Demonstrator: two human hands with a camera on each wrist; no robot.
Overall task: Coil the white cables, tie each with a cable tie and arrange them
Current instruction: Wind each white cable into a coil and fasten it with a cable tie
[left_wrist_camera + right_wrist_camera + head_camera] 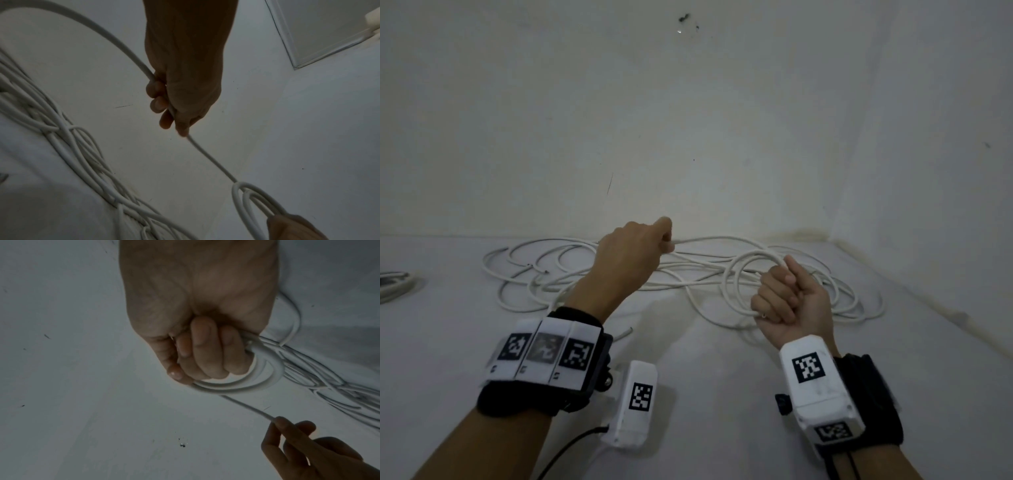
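A long white cable (558, 270) lies in loose tangled loops on the white surface near the wall. My right hand (787, 298) grips a small coil of the white cable (743, 274), fingers curled round its strands (236, 386). My left hand (640, 246) is raised to the left of it and holds a single strand (209, 157) that runs taut to the coil (246, 199). In the left wrist view the strand passes through the left hand's curled fingers (162, 104). No cable tie shows in any view.
A white wall (688, 120) rises just behind the cable pile, and a side wall (945, 171) closes the right. Another bundle of cable (397, 284) lies at the far left edge. A cut cable end (628, 330) lies near my left wrist.
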